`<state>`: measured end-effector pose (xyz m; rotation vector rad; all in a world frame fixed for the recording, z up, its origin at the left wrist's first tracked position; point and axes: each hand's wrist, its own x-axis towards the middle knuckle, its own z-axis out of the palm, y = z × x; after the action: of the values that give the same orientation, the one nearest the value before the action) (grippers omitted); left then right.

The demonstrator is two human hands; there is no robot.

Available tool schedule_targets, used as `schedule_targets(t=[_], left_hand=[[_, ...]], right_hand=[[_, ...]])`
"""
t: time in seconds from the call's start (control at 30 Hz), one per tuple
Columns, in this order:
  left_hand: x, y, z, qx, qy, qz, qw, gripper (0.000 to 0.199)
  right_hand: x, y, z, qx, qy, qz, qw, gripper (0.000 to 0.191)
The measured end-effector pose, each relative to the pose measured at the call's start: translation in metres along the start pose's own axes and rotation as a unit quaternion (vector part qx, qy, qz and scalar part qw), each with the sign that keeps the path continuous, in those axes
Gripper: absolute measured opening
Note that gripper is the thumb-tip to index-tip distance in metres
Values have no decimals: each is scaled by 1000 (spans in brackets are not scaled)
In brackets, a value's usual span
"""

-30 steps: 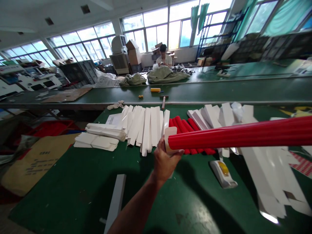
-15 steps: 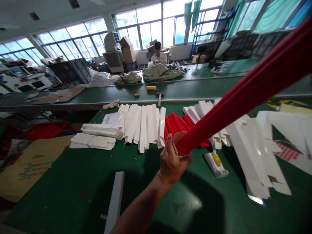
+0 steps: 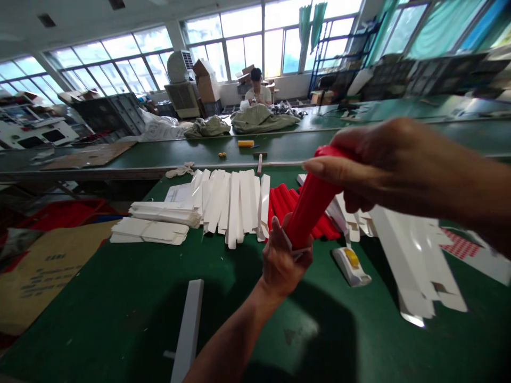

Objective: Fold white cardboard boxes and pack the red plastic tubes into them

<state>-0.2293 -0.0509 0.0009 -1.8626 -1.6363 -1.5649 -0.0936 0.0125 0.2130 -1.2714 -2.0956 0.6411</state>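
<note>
My left hand (image 3: 285, 260) is closed around a narrow white box, whose open end flaps show between thumb and fingers; most of the box is hidden by the hand. A glossy red tube-like piece (image 3: 313, 207) stands tilted with its lower end in the box mouth. My right hand (image 3: 371, 165) grips the upper end of this red piece, thumb on the near side. Behind my hands lie several more red pieces (image 3: 284, 198) side by side. To their left spreads a row of flat white boxes (image 3: 235, 207).
A tape dispenser (image 3: 351, 267) with yellow tape sits right of my left hand. One closed white box (image 3: 189, 324) lies near the front edge. White cartons (image 3: 415, 255) are heaped at right, bundled ones (image 3: 149, 231) at left. A co-worker (image 3: 257, 90) sits beyond the far bench.
The long red piece now shows much less length above the box, having gone down into it. My right hand has come into view on its upper end; my left hand has stayed put.
</note>
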Motion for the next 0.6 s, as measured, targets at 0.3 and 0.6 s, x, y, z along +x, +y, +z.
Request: schedule_targets(t=[0.3,0.6], left_hand=[[-11,-29,3,3,42,26,999,101],[-5,-31,0,-88,73,33,993,58]], right_hand=[[-42,54,106,-112,-95,-78,986,58],[-44,78,175,576,-31,150,803,57]])
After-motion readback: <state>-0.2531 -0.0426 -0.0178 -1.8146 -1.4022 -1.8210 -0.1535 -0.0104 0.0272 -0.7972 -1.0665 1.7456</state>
